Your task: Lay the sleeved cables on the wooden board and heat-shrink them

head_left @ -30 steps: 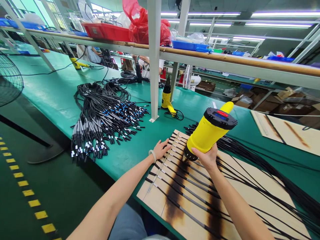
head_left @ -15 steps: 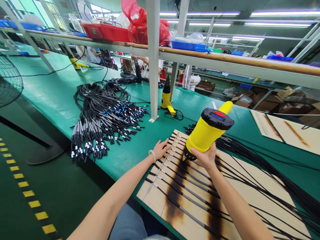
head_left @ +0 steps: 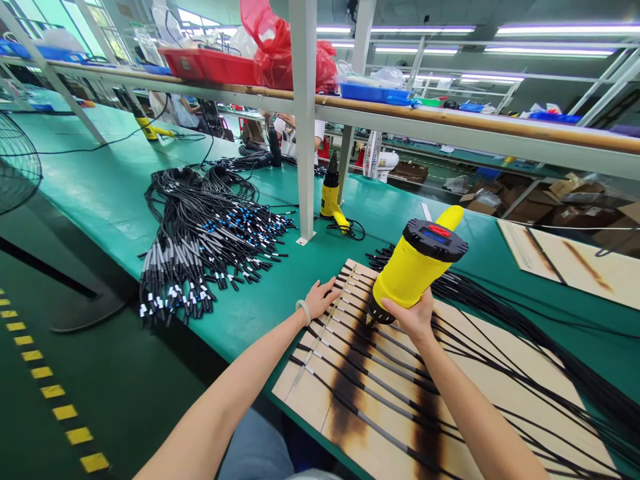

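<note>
My right hand is wrapped round the body of a yellow and black heat gun. Its nozzle points down at the black cables laid in a row across a wooden board. Dark scorch bands run over the board beneath the cables. My left hand, with a pale band at the wrist, lies with fingers stretched out over the cable ends at the board's left edge. Grey sleeves and white labels sit along the cables. Whether the left fingertips press on a cable is hard to make out.
A large bundle of black cables lies on the green table at left. Another heat gun stands near a white post. More cables stretch right, by scorched boards. A shelf overhead carries a red tray.
The view shifts slightly. Both hands and the heat gun keep nearly the same place over the board, with the nozzle still pointing down at the cables.
</note>
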`<action>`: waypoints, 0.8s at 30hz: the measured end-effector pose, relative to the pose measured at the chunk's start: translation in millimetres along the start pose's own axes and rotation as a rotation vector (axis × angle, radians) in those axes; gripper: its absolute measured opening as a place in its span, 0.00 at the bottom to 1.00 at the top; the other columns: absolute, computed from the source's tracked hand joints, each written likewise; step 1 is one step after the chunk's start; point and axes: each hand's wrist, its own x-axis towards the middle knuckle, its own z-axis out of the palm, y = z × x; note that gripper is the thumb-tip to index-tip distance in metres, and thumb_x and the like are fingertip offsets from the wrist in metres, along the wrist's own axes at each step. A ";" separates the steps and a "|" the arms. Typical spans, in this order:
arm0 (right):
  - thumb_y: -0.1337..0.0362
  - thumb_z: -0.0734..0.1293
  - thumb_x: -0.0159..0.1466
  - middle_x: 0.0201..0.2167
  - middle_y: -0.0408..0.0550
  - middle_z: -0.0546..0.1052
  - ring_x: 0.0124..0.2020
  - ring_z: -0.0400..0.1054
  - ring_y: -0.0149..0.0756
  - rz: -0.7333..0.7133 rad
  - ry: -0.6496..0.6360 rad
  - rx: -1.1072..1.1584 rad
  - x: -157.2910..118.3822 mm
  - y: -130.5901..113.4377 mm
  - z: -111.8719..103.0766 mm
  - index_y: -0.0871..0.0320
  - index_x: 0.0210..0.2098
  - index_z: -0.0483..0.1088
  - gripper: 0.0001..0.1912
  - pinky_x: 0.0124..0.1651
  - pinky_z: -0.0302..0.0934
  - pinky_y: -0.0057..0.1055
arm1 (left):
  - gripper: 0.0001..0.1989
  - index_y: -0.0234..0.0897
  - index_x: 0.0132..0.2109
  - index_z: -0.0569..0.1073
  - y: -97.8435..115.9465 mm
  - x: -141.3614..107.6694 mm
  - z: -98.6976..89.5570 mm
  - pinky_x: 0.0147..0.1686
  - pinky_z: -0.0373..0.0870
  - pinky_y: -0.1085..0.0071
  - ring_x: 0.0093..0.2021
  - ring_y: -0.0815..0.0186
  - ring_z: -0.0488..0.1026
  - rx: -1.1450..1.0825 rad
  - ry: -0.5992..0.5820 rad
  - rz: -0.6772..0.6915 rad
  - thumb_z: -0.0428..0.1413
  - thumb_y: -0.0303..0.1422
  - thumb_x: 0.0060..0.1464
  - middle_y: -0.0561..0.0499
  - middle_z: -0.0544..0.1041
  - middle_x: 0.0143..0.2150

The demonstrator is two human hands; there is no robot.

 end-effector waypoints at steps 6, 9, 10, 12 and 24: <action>0.56 0.79 0.38 0.35 0.49 0.77 0.35 0.73 0.45 0.026 0.039 0.019 -12.5 -7.1 -15.2 0.56 0.39 0.66 0.31 0.39 0.70 0.44 | 0.36 0.37 0.67 0.55 -1.0 1.4 -0.3 0.69 0.38 0.60 0.67 0.61 0.55 0.018 -0.002 0.007 0.35 0.53 0.60 0.50 0.58 0.67; 0.57 0.79 0.37 0.35 0.49 0.77 0.34 0.73 0.45 0.033 0.058 0.007 -16.5 -7.9 -19.1 0.57 0.39 0.67 0.32 0.38 0.71 0.43 | 0.36 0.36 0.67 0.54 -4.1 3.5 1.5 0.69 0.39 0.59 0.67 0.61 0.54 0.028 0.004 0.014 0.33 0.53 0.60 0.49 0.58 0.67; 0.57 0.79 0.37 0.35 0.50 0.77 0.34 0.73 0.45 0.034 0.063 0.004 -17.2 -7.5 -19.6 0.57 0.39 0.67 0.33 0.39 0.70 0.43 | 0.36 0.36 0.67 0.54 -4.9 4.0 2.0 0.69 0.39 0.59 0.67 0.61 0.54 0.032 0.003 0.017 0.33 0.53 0.61 0.49 0.58 0.67; 0.56 0.79 0.37 0.36 0.50 0.77 0.34 0.74 0.45 0.041 0.060 0.019 -17.7 -6.4 -19.5 0.57 0.40 0.67 0.33 0.39 0.70 0.43 | 0.36 0.35 0.67 0.54 -5.8 4.6 2.4 0.69 0.39 0.59 0.67 0.60 0.54 0.039 0.000 0.022 0.33 0.53 0.61 0.49 0.58 0.67; 0.55 0.78 0.37 0.37 0.52 0.78 0.34 0.73 0.44 0.048 0.066 0.030 -11.6 -9.9 -9.5 0.57 0.40 0.67 0.33 0.38 0.70 0.42 | 0.37 0.32 0.67 0.54 1.0 1.3 -1.5 0.69 0.38 0.59 0.67 0.59 0.55 0.008 -0.009 0.017 0.35 0.52 0.60 0.47 0.58 0.67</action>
